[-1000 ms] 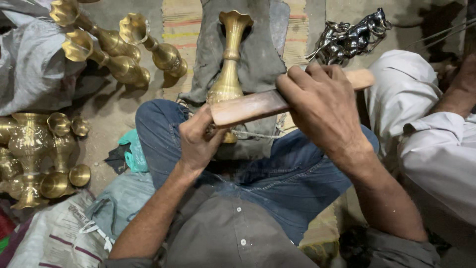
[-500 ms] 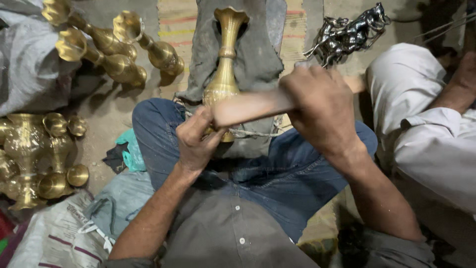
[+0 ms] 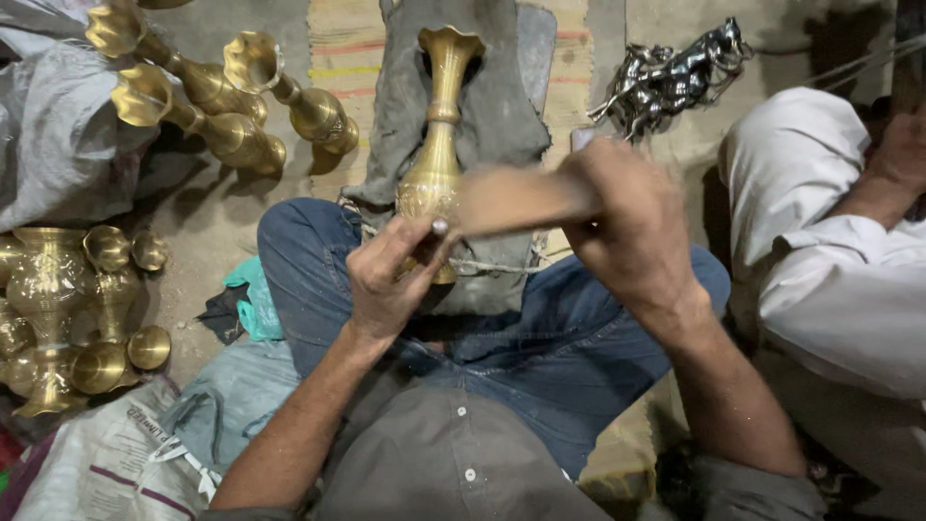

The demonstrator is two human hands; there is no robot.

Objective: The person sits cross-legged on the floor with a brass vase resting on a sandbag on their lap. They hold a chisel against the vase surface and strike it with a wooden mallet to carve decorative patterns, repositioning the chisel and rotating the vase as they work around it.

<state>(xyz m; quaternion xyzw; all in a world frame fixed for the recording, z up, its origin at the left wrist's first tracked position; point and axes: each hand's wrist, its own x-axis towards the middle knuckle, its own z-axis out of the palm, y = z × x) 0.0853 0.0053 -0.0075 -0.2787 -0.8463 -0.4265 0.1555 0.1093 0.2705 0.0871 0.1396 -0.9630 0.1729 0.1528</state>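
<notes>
A tall brass vase (image 3: 436, 145) lies on a grey cloth (image 3: 502, 106) in front of my crossed legs, its flared mouth pointing away from me. My left hand (image 3: 391, 280) pinches a thin metal punch (image 3: 439, 229) against the vase's round belly. My right hand (image 3: 627, 227) grips a wooden mallet (image 3: 521, 201), held level just above the punch and blurred by motion. Part of the vase's base is hidden behind my left hand.
Three brass vases (image 3: 207, 96) lie at the upper left on the floor. More brass vessels (image 3: 58, 309) stand at the left edge. A silvery metal bundle (image 3: 670, 72) lies at the upper right. Another person in white clothes (image 3: 839, 260) sits at the right. Printed sacks (image 3: 106, 453) lie near my left knee.
The mallet in my right hand has swung in over the punch, its head now blurred. My left hand stays at the vase's belly.
</notes>
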